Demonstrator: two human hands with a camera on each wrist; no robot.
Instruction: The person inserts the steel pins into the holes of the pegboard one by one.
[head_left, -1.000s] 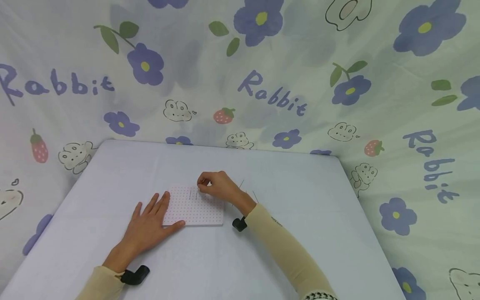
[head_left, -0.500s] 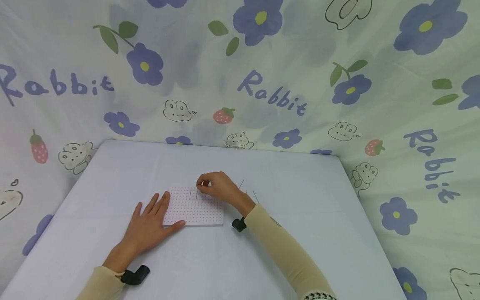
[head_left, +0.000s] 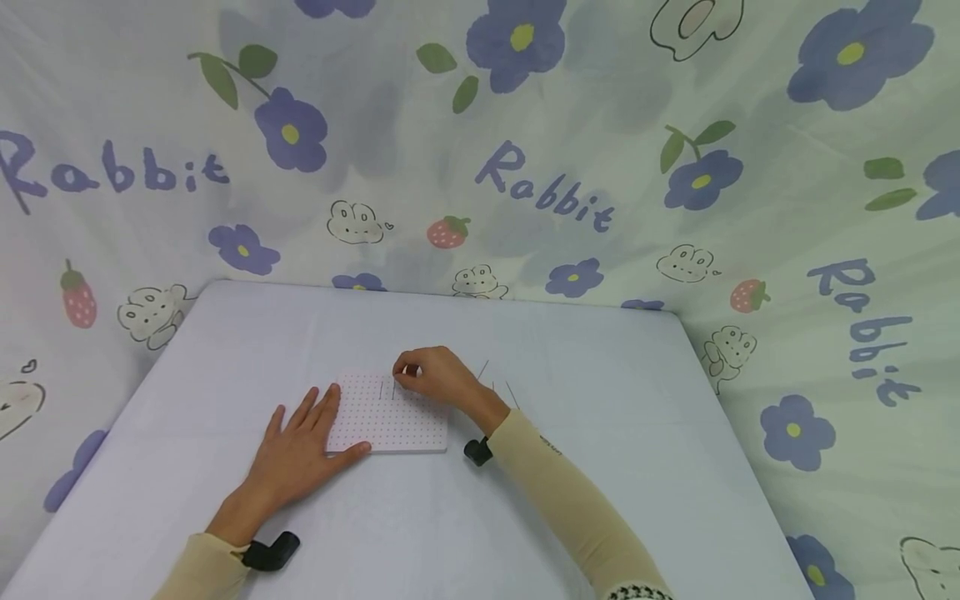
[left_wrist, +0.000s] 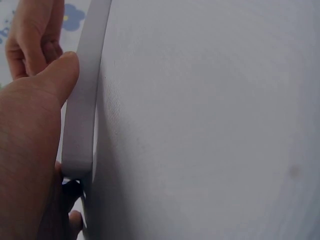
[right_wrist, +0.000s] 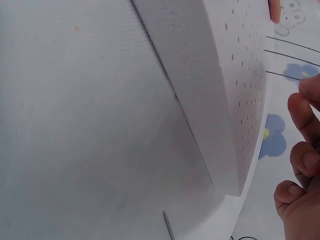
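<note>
A white board (head_left: 386, 429) with a grid of small dark holes lies flat on the table. My left hand (head_left: 296, 454) rests at its left side with fingers spread; the thumb (left_wrist: 62, 75) touches the front edge. Near the back edge, thin dark needles stand in the board, among them one needle (head_left: 380, 390) on the left. My right hand (head_left: 431, 372) is over the back of the board. In the right wrist view, its thumb and forefinger pinch the top of a needle (right_wrist: 282, 75) whose lower end meets the board. Two more needles (right_wrist: 292, 57) stand beside that one.
Several loose needles (head_left: 512, 394) lie on the white table (head_left: 600, 400) right of the board, partly hidden by the right forearm. One pointed needle (right_wrist: 168, 225) lies near the board's corner. A flower-patterned cloth (head_left: 420, 150) hangs behind the table.
Almost nothing differs. My right hand keeps its pinch at the back of the board with only a tiny shift, and my left hand stays in place.
</note>
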